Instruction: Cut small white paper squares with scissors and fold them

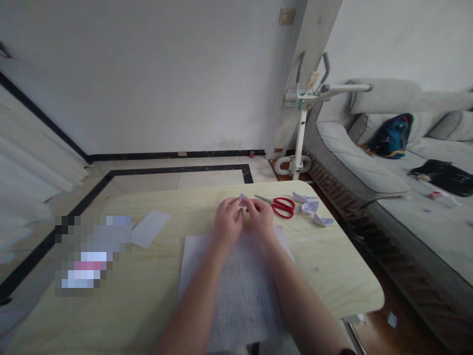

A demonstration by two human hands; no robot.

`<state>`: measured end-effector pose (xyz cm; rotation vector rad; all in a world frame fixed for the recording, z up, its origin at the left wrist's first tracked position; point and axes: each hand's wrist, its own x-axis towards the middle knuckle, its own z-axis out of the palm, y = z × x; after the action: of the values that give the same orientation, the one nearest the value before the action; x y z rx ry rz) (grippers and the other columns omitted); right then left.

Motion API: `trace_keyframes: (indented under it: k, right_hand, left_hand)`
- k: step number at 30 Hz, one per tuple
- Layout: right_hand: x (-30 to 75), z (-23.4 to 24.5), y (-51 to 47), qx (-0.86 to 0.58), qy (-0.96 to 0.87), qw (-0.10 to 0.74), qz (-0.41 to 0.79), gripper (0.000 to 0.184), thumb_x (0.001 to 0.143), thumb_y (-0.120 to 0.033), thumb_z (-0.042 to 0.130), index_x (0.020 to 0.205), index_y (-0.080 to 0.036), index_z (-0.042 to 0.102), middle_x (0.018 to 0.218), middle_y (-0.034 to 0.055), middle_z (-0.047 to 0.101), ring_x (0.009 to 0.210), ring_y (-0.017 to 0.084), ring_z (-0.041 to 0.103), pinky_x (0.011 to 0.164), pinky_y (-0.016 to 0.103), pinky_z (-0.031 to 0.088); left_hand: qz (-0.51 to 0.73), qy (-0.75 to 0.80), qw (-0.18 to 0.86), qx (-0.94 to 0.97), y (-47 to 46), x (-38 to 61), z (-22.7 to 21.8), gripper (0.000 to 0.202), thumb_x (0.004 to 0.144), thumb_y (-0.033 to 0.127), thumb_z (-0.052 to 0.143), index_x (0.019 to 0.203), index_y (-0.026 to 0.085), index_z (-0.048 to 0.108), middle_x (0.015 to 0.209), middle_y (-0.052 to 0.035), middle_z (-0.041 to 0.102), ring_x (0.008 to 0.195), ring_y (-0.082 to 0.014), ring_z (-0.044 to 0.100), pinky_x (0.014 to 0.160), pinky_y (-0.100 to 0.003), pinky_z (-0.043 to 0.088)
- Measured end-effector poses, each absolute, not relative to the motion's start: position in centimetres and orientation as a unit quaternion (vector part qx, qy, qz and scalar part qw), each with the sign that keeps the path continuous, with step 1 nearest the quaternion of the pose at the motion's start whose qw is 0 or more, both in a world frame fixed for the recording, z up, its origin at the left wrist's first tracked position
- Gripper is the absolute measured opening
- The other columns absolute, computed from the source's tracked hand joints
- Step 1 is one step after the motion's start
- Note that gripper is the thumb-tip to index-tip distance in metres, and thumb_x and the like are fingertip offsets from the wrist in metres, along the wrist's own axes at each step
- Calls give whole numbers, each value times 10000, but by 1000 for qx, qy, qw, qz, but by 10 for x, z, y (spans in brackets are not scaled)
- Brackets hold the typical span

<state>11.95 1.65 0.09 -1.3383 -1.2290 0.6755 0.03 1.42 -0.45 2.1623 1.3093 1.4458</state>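
Between my two hands is a small piece of folded paper (242,197), pale lilac-white, with its pointed tip showing above the fingers. My left hand (228,217) pinches it from the left, thumb and fingers closed. From the other side my right hand (260,213) grips it with the fingertips. Much of the paper is hidden by the fingers. Below both hands lies a large printed sheet (244,291), partly covered by my forearms. Scissors with red handles (283,207) rest just right of my right hand, blades pointing left. Several small folded paper pieces (309,207) sit further right.
The wooden table (325,276) has rounded corners. A blank paper strip (151,228) lies on its left side, beside a pixelated area. Beyond the right edge stand a grey sofa (369,172) and white exercise equipment (301,128). A paper scrap (392,320) is on the floor.
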Motion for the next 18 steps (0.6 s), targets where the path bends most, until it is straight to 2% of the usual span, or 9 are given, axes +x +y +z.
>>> trace_keyframes:
  k: [4, 6, 9, 13, 15, 18]
  right_hand:
    - [115, 6, 10, -561, -598, 531, 214, 311, 858, -417, 538, 738, -177, 696, 624, 12, 577, 585, 134, 485, 571, 261, 361]
    - [114, 8, 8, -549, -631, 513, 192, 264, 867, -372, 532, 830, -185, 715, 691, 25, 589, 616, 138, 503, 601, 264, 391]
    - [113, 6, 7, -527, -655, 511, 177, 247, 865, -337, 533, 942, -193, 719, 824, 59, 609, 742, 166, 559, 695, 286, 449]
    - [113, -1, 10, -510, -665, 525, 146, 234, 825, -293, 580, 1003, -212, 709, 971, 87, 585, 923, 210, 567, 853, 357, 465]
    - [112, -5, 12, -493, -677, 527, 147, 288, 796, -247, 598, 1071, -227, 680, 1043, 89, 571, 975, 216, 561, 882, 368, 465]
    - [111, -7, 13, -464, -696, 520, 171, 349, 772, -181, 589, 1112, -242, 644, 1084, 79, 581, 994, 208, 570, 882, 354, 474]
  left_hand:
    - [493, 462, 164, 719, 14, 3, -9, 283, 853, 204, 535, 1130, 186, 592, 1142, -103, 631, 1087, -217, 561, 978, -376, 421]
    - [501, 476, 207, 692, 14, 3, -9, 281, 858, 244, 542, 1129, 189, 592, 1115, -94, 650, 1035, -211, 593, 934, -359, 447]
    - [520, 505, 271, 633, 14, 0, -6, 238, 858, 286, 532, 1053, 181, 621, 980, -78, 687, 866, -190, 633, 796, -311, 485]
    - [577, 535, 351, 508, 17, -3, 2, 169, 802, 300, 563, 718, 164, 618, 664, -30, 639, 650, -160, 600, 619, -252, 463]
    - [603, 523, 407, 445, 19, -3, 5, 163, 750, 305, 605, 680, 158, 605, 624, -16, 622, 609, -149, 589, 579, -238, 452]
    - [615, 499, 470, 390, 21, -2, 4, 174, 696, 309, 645, 742, 142, 629, 671, -20, 650, 620, -147, 602, 565, -231, 449]
